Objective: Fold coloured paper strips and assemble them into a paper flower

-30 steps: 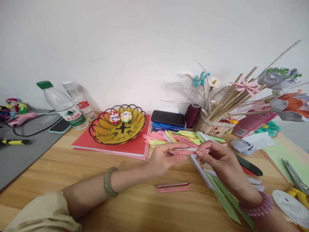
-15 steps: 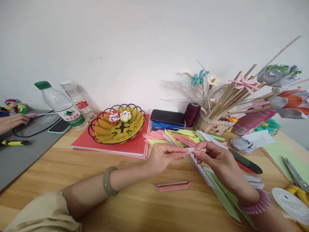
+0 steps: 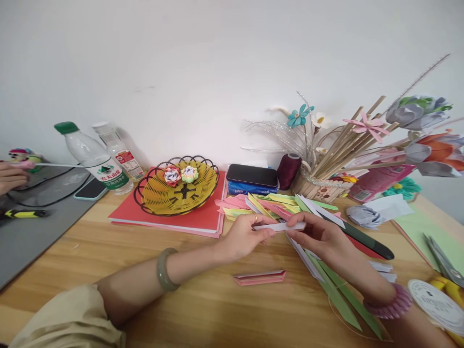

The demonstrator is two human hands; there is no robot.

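left hand (image 3: 242,236) and right hand (image 3: 316,235) pinch one white folded strip (image 3: 281,226) between them — above the desk (image 3: 108,261), toward its far edge.

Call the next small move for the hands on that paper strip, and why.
Probably press a crease along the folded paper strip: left hand and right hand pinch its ends just above the table, and a finished folded pink piece lies below.

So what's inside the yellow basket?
Two small folded paper flowers sit in the basket, toward its back. The basket rests on red paper; what's directly beneath it is covered.
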